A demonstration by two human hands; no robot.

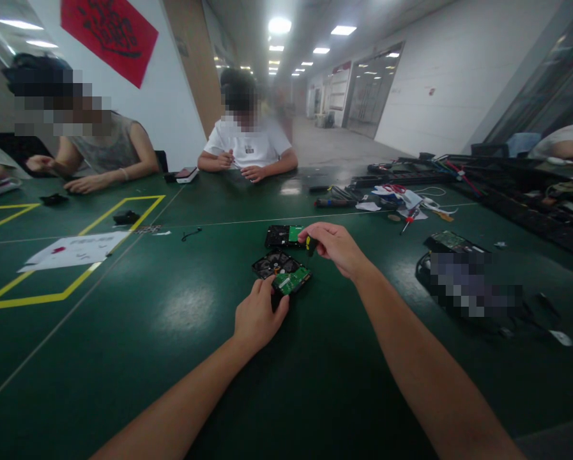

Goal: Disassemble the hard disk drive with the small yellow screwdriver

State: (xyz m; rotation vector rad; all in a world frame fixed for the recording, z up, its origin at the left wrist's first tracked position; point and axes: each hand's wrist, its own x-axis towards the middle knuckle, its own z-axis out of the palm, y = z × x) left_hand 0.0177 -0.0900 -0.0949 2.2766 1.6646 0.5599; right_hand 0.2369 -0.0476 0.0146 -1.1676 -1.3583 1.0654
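Note:
A hard drive [282,271] lies circuit-board side up on the green table [171,332], its green board facing me. My left hand [259,315] grips its near edge with fingers closed on it. My right hand [334,246] hovers just above and beyond the drive, pinched shut on a small black and yellow screwdriver [310,245] that points down. A second hard drive [284,236] with a green board rests just behind, near my right fingers.
A paper sheet [75,249] lies inside yellow floor-tape lines at left. Tools, cables and scissors [401,201] clutter the far right. A dark device [451,243] sits at right. Two people sit across the table, another at far right.

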